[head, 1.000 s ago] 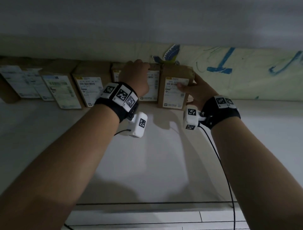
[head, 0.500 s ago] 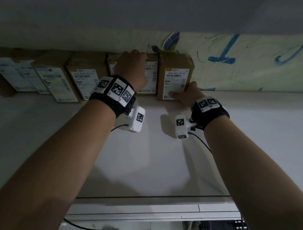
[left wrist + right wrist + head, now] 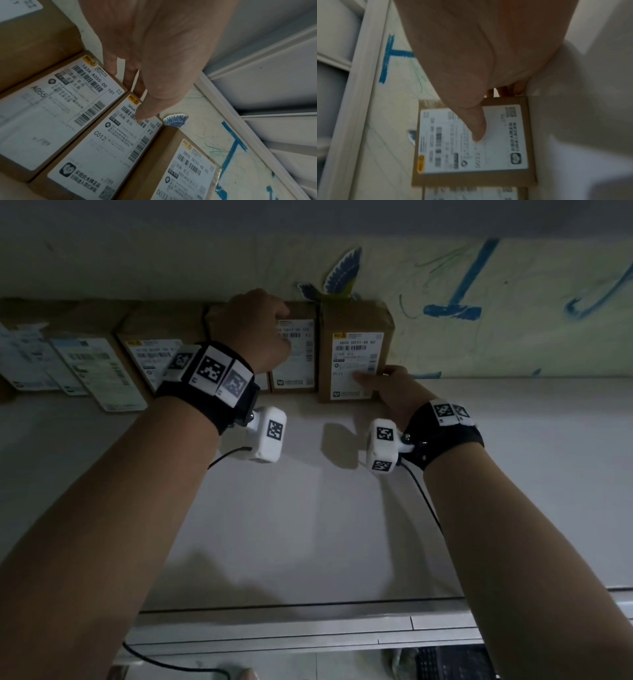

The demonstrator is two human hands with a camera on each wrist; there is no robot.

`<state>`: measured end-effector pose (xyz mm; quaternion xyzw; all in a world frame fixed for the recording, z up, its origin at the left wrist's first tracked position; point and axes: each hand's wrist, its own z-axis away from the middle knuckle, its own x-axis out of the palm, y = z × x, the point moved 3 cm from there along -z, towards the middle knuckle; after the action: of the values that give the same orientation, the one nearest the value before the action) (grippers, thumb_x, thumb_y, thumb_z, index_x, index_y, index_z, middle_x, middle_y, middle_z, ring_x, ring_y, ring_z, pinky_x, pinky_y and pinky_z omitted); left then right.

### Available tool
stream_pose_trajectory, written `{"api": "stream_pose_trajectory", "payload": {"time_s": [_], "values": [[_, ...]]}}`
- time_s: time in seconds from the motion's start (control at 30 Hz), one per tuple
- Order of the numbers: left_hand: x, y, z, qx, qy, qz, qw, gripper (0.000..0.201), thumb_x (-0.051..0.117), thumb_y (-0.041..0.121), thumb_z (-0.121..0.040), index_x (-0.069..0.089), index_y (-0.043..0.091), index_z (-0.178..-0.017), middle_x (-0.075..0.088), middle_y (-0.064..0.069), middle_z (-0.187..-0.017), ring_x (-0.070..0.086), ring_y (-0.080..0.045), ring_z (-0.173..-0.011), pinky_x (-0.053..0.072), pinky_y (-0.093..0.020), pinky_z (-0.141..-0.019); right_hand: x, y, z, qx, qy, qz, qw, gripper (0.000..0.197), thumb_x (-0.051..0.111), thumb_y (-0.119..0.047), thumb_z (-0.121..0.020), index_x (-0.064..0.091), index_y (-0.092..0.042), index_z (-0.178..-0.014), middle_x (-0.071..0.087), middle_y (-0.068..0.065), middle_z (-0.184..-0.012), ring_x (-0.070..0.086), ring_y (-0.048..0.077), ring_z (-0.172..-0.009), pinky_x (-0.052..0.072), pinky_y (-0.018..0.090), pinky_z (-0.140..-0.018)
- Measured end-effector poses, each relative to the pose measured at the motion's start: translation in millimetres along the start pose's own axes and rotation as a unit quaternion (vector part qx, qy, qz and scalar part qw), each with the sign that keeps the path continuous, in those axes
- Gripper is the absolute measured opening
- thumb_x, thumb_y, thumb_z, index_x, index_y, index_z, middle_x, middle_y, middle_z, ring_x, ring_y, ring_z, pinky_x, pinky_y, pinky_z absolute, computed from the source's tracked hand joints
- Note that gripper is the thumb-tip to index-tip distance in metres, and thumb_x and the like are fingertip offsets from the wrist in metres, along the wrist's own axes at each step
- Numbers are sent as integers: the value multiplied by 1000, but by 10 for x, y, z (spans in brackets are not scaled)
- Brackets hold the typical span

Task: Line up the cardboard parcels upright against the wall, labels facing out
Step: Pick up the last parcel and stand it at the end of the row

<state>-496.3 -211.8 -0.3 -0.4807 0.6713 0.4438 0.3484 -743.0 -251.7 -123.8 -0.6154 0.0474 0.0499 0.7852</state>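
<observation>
A row of brown cardboard parcels stands upright against the wall, white labels facing me. My right hand (image 3: 380,378) grips the rightmost parcel (image 3: 356,350) at its lower right edge. In the right wrist view its thumb (image 3: 476,128) presses the label of that parcel (image 3: 471,169) while its fingers curl behind the side. My left hand (image 3: 255,326) holds the top of the neighbouring parcel marked C012 (image 3: 296,361). The left wrist view shows that thumb (image 3: 142,115) on the C012 label (image 3: 106,148) and the fingers behind the top edge. The two parcels touch side by side.
Several more labelled parcels (image 3: 85,364) continue the row to the left, one marked A055 (image 3: 51,108). The wall (image 3: 513,302) bears blue scribbles and a bird sticker (image 3: 339,275). White tabletop (image 3: 531,440) lies bare right of the row; its front edge (image 3: 308,604) is near me.
My right hand has slid down the rightmost parcel's side from near the top to its lower right edge. The left hand has stayed on top of its neighbour.
</observation>
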Motion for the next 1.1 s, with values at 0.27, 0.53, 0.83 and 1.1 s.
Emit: {"api": "stream_pose_trajectory", "payload": {"time_s": [0.27, 0.53, 0.83, 1.1], "values": [[-20, 49, -18, 3, -16, -14, 1000, 44, 58, 11, -92, 68, 12, -135, 63, -17, -140, 61, -39, -125, 53, -46, -101, 165, -10, 96, -26, 74, 152, 985, 89, 87, -38, -80, 32, -10, -144, 52, 10, -145, 55, 30, -131, 48, 45, -111], [-272, -373, 101, -43, 41, 54, 997, 59, 52, 5, -85, 61, 12, -143, 44, -15, -161, 36, -35, -152, 30, -46, -125, 237, 0, 114, -38, 96, 152, 983, 108, 92, -47, -58, 33, -14, -142, 50, 9, -146, 52, 31, -136, 46, 51, -114], [-335, -952, 311, -106, 55, -67, 991, 40, 41, 46, -83, 61, 12, -83, 66, -15, -86, 64, -36, -81, 55, -46, -79, 236, -41, 132, -23, 76, 140, 987, 121, 94, -53, -49, 32, -13, -144, 53, 6, -147, 54, 28, -135, 48, 49, -112], [-360, -1071, 354, -117, 28, -58, 991, 40, 57, 45, -77, 65, 20, -106, 60, -23, -119, 58, -47, -115, 49, -55, -99, 204, -55, 190, -2, 59, 157, 986, 94, 87, -34, -78, 29, -12, -148, 51, 5, -147, 55, 26, -129, 49, 44, -110]]}}
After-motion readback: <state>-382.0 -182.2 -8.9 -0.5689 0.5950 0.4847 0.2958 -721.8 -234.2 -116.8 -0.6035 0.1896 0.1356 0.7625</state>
